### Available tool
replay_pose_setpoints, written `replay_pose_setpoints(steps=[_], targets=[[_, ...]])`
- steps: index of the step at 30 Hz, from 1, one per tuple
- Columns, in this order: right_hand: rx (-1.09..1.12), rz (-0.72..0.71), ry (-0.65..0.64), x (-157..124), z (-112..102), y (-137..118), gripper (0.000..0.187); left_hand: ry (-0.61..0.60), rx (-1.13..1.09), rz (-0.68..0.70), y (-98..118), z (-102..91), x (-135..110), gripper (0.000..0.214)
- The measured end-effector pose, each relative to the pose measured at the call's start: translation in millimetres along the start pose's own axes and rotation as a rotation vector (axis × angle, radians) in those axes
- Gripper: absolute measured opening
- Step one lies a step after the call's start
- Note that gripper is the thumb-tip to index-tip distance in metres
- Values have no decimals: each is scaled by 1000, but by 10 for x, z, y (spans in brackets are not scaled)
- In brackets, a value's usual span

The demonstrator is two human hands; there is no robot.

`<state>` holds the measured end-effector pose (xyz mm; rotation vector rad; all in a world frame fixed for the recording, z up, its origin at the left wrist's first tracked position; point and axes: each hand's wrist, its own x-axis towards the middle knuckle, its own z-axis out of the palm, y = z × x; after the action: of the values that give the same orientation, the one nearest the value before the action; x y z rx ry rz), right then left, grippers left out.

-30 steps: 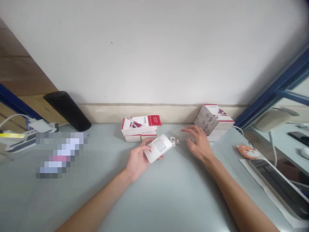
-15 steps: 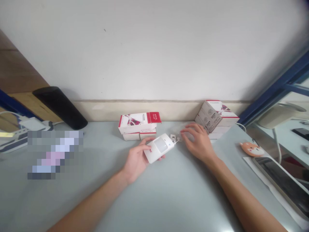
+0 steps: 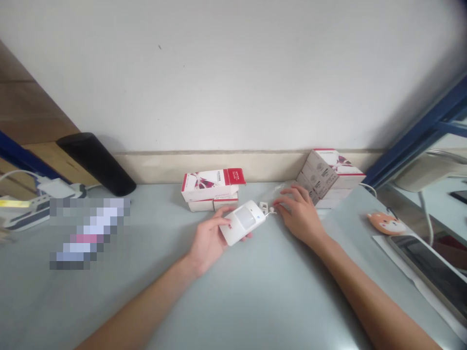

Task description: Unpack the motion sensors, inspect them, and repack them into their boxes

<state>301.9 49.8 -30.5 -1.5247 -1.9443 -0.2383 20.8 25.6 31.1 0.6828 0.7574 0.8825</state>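
My left hand [image 3: 209, 243] is closed around a white motion sensor [image 3: 236, 233], thumb on its front face and fingers underneath. The sensor is tilted, its greyish lens window facing up. Just past its far right end lies a small white square bracket piece [image 3: 263, 207] on the table. My right hand [image 3: 299, 214] rests beyond it with curled fingers. Its thumb and index fingertips come together at the right end of a small white plastic part [image 3: 272, 210]. Behind those fingers a clear plastic bag [image 3: 279, 188] shows, partly hidden by the hand.
Red-and-white boxes [image 3: 209, 187] lie stacked by the wall, the top one with its flap open. More boxes [image 3: 333, 177] are stacked right of my right hand. A black cylinder [image 3: 98, 163] and power strip [image 3: 29, 218] stand left; a phone [image 3: 426, 267] and orange animal-face item [image 3: 386, 222] lie right.
The whole view has shifted slightly. The small white part by my right fingertips and the plastic bag behind them show more plainly. My left hand keeps its hold on the sensor.
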Motion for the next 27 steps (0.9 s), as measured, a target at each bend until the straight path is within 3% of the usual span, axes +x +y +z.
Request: replay_pose_setpoints(steps=[10, 13, 17, 27], targets=[[154, 110, 278, 112, -168, -288, 14, -35, -6, 68, -18, 48, -49, 44], [192, 75, 289, 95, -206, -418, 13, -60, 0, 72, -59, 102, -91, 45], [208, 30, 277, 69, -236, -519, 14, -8, -71, 70, -120, 169, -139, 46], [210, 94, 286, 71, -251, -515, 14, 63, -131, 134, -105, 163, -145, 45]])
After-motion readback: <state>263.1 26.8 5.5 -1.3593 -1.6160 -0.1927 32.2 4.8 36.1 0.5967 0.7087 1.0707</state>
